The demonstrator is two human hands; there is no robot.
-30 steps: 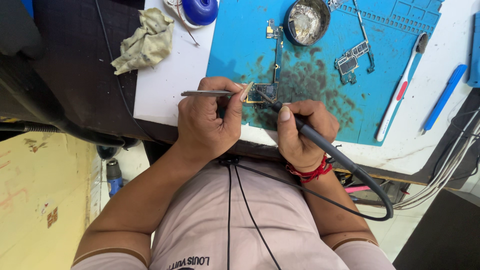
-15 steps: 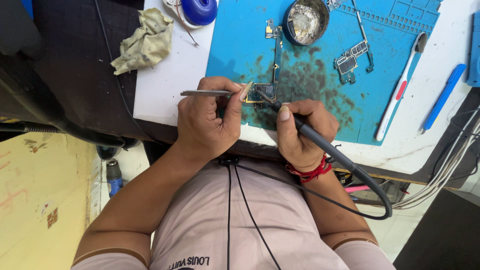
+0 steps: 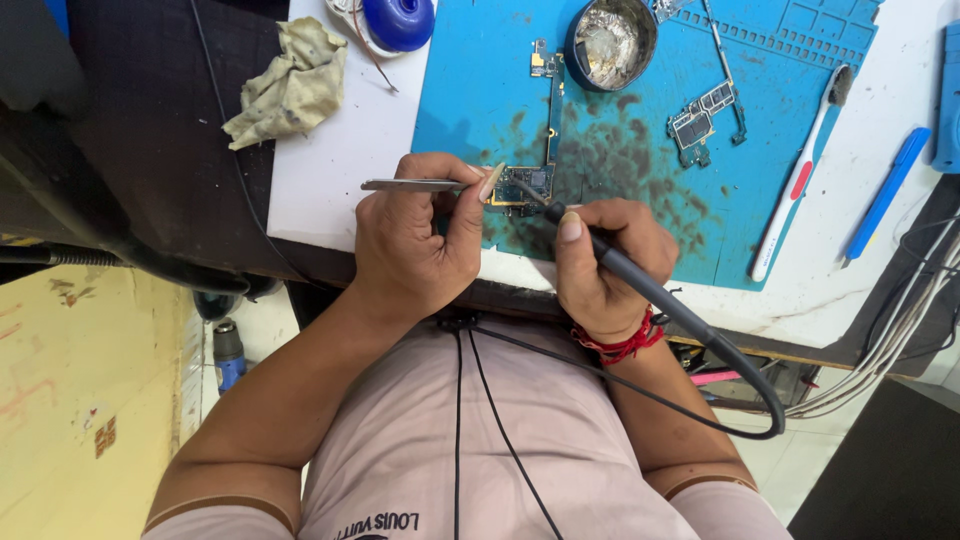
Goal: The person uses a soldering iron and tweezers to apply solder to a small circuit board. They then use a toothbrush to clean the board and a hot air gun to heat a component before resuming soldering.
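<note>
My left hand (image 3: 418, 240) pinches metal tweezers (image 3: 410, 185) that lie level, their tips at a small circuit board (image 3: 527, 183) on the stained blue work mat (image 3: 470, 110). Closed around a dark soldering iron (image 3: 620, 270), my right hand (image 3: 600, 262) keeps its tip on that same board. The iron's black cable (image 3: 745, 375) loops down past my red wrist thread. A narrow strip of the board runs up from it to a small part (image 3: 542, 60).
A round metal tin (image 3: 612, 42) sits at the mat's top, another circuit board (image 3: 700, 118) beside it. A white toothbrush (image 3: 795, 190) and blue tool (image 3: 885, 195) lie right. A crumpled rag (image 3: 290, 85) and blue spool (image 3: 398, 20) lie left. Cables (image 3: 890, 350) hang at the table's right edge.
</note>
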